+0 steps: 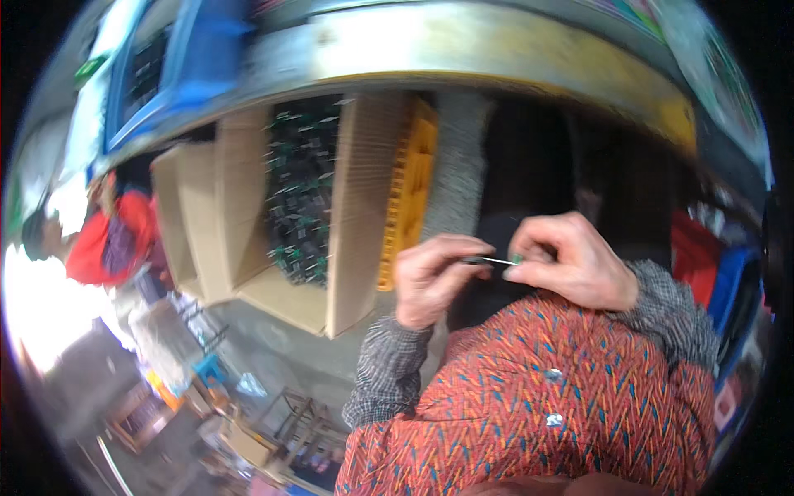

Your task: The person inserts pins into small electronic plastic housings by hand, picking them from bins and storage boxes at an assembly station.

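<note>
In front of my body, a thin metal rod (499, 261) spans the gap between my two hands. My left hand (428, 279) is closed in a pinch around its dark end. At the other end, the thumb and forefinger of my right hand (571, 263) close on a small green piece (517, 259). Whether the rod and the green piece are joined cannot be made out. To the left of my hands stands an open cardboard box (354, 207), which holds many small dark parts (302, 198) with green bits and shiny metal pins.
A yellow plastic crate (411, 186) stands beside the box. A long curved-looking ledge (496, 45) runs across the far side, with a blue bin (198, 58) on it at the left. Another person in red (124, 236) is at the far left. Stools and clutter (289, 422) stand at lower left.
</note>
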A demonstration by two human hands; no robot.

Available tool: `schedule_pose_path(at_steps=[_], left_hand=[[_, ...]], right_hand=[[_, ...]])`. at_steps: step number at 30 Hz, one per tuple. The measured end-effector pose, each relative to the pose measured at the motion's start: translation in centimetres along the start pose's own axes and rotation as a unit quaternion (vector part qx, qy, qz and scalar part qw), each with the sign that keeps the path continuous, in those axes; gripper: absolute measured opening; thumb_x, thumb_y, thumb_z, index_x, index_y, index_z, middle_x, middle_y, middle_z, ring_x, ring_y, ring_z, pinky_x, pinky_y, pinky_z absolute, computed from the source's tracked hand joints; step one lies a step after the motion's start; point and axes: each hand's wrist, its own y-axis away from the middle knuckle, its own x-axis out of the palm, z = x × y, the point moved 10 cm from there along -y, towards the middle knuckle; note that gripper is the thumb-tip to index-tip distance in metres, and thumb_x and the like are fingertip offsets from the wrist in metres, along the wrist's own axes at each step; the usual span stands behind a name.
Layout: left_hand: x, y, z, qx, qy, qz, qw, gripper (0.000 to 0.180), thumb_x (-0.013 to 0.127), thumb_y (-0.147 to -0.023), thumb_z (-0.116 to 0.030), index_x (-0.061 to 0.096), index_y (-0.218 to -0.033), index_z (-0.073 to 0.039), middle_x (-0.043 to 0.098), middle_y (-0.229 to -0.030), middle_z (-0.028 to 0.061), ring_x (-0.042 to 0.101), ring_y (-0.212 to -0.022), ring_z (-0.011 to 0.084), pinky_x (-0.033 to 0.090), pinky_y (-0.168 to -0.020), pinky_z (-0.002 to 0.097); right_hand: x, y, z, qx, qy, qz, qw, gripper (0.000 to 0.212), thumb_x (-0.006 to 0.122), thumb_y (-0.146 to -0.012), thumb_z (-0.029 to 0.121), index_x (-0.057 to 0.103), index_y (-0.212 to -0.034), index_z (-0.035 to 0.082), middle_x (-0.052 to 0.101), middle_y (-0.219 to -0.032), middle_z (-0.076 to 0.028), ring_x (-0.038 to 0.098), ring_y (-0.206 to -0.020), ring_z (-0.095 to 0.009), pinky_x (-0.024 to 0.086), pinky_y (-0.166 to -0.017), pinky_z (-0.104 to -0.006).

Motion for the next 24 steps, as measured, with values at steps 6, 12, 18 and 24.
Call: schedule_pose_path(at_steps=[6, 12, 18, 24], left_hand=[[-0.1, 1.2, 0.0, 0.021, -0.028, 0.052, 0.998, 0.011, 0.063, -0.083, 0.001, 0.064, -0.093, 0.005, 0.066, -0.085, 0.0105, 0.067, -0.065, 0.0137, 0.055, -0.058, 0.0246], [1.3, 1.6, -0.1, -0.011, 0.02, 0.075, 0.997, 0.012, 0.062, -0.085, -0.005, 0.06, -0.092, 0.005, 0.064, -0.072, 0.0073, 0.063, -0.057, 0.0104, 0.051, -0.05, 0.0225], [1.6, 1.7, 0.7, -0.036, 0.056, 0.077, 0.995, 0.015, 0.062, -0.085, -0.008, 0.059, -0.092, 0.004, 0.062, -0.068, 0.0066, 0.061, -0.053, 0.0096, 0.049, -0.045, 0.0221], [2.0, 1.4, -0.1, 0.054, -0.001, 0.083, 0.995, 0.016, 0.065, -0.082, -0.009, 0.059, -0.087, 0.004, 0.061, -0.064, 0.0071, 0.06, -0.051, 0.012, 0.047, -0.044, 0.0235]], right_hand=[[1.5, 1.0, 2.5, -0.115, 0.183, -0.068, 0.974, 0.019, 0.072, -0.071, 0.011, 0.056, -0.074, 0.0, 0.048, -0.06, -0.007, 0.048, -0.052, -0.016, 0.037, -0.049, -0.03], [2.2, 2.8, 4.7, -0.179, 0.283, -0.077, 0.939, 0.017, 0.069, -0.069, 0.002, 0.054, -0.076, -0.002, 0.045, -0.064, -0.01, 0.046, -0.053, -0.022, 0.035, -0.05, -0.0336], [3.5, 3.1, 5.3, -0.232, 0.39, -0.054, 0.889, 0.029, 0.07, -0.062, -0.007, 0.05, -0.081, 0.002, 0.046, -0.069, -0.011, 0.05, -0.062, -0.028, 0.038, -0.056, -0.038], [3.3, 2.9, 4.6, -0.218, 0.422, -0.061, 0.878, 0.03, 0.068, -0.06, -0.01, 0.049, -0.08, 0.002, 0.047, -0.07, -0.012, 0.051, -0.063, -0.028, 0.039, -0.057, -0.0381]])
